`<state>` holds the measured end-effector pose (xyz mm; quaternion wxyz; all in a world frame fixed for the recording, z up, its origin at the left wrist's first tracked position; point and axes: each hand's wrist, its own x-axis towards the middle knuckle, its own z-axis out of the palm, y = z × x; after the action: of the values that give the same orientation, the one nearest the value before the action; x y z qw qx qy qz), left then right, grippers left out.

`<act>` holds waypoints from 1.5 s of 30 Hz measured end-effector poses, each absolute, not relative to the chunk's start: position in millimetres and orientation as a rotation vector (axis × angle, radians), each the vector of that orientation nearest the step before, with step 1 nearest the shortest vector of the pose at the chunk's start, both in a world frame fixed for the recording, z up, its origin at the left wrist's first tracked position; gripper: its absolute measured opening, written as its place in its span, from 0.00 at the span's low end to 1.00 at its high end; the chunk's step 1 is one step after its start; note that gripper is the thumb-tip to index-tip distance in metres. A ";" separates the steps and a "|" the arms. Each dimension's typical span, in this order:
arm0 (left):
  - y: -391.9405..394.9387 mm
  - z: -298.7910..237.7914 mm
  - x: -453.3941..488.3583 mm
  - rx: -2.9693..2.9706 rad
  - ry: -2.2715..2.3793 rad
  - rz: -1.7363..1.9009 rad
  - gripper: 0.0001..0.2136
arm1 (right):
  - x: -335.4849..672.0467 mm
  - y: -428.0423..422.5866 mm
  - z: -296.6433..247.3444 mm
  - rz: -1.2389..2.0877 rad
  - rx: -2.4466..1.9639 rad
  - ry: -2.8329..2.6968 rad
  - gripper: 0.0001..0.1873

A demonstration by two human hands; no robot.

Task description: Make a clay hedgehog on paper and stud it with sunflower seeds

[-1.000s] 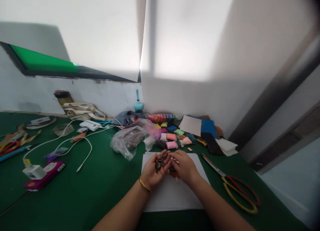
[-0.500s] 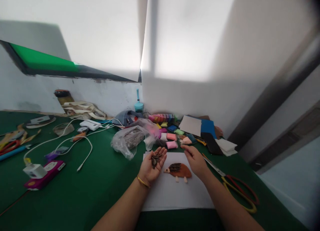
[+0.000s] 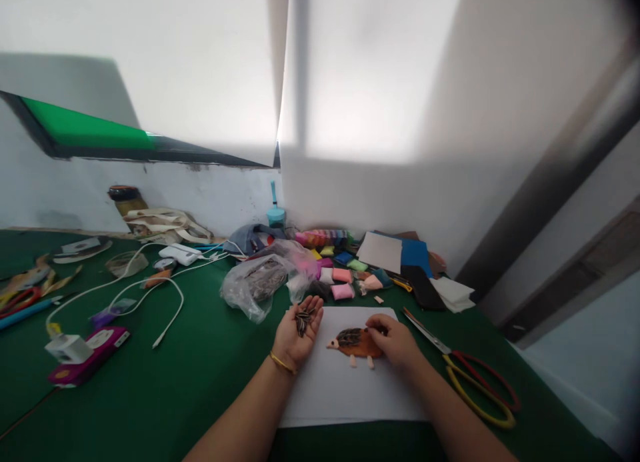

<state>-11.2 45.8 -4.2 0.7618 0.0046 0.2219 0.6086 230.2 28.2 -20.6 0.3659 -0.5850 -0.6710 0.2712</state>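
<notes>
A brown clay hedgehog (image 3: 356, 343) with dark seeds on its back lies on a white sheet of paper (image 3: 345, 389) on the green table. My left hand (image 3: 299, 332) is palm up beside it, fingers cupped around a small heap of striped sunflower seeds (image 3: 303, 321). My right hand (image 3: 395, 342) rests at the hedgehog's rear, fingers pinched together against the clay; what they hold is too small to make out.
A clear plastic bag of seeds (image 3: 260, 282) and small clay packets (image 3: 343, 275) lie behind the paper. Scissors with red and yellow handles (image 3: 467, 379) sit to the right. White cables (image 3: 145, 289), a magenta box (image 3: 87, 359) and coloured sheets (image 3: 400, 252) are spread around.
My right hand moved from over the hedgehog out to the far right, then came back down onto the figure's rear. My left hand drew a little to the left with the seeds.
</notes>
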 end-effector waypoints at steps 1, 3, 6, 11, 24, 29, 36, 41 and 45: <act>45.9 -4.2 -11.0 0.012 0.487 1.324 0.12 | 229.9 27.0 -20.2 0.705 -1.508 -1.735 0.12; 45.8 -3.8 -10.7 0.016 0.497 1.323 0.12 | 230.1 25.0 -19.4 0.710 -1.520 -1.754 0.12; 45.6 -3.2 -10.1 0.019 0.508 1.322 0.12 | 230.5 23.5 -17.5 0.718 -1.553 -1.763 0.12; 45.2 -2.9 -9.4 0.019 0.511 1.324 0.13 | 229.0 22.9 -13.2 0.737 -1.567 -1.759 0.12; 43.1 0.2 -8.1 0.035 0.530 1.315 0.12 | 227.3 19.4 -6.5 0.705 -1.551 -1.862 0.10; 43.3 0.3 -8.2 0.029 0.538 1.317 0.12 | 228.0 19.3 -4.6 0.653 -1.535 -1.934 0.10; 43.7 -1.2 -8.4 0.041 0.537 1.318 0.12 | 224.7 23.2 -6.4 0.561 -1.485 -2.083 0.11; 43.7 -1.7 -7.9 0.046 0.529 1.318 0.13 | 221.7 23.1 -3.3 0.495 -1.503 -2.129 0.11; 43.5 -1.6 -7.7 0.039 0.535 1.314 0.12 | 221.2 23.7 -4.6 0.457 -1.483 -2.173 0.12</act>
<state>-7.7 43.5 -1.6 0.7585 0.0177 0.2455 0.6034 221.2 23.7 -4.6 0.2336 -0.5399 -0.7913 0.1663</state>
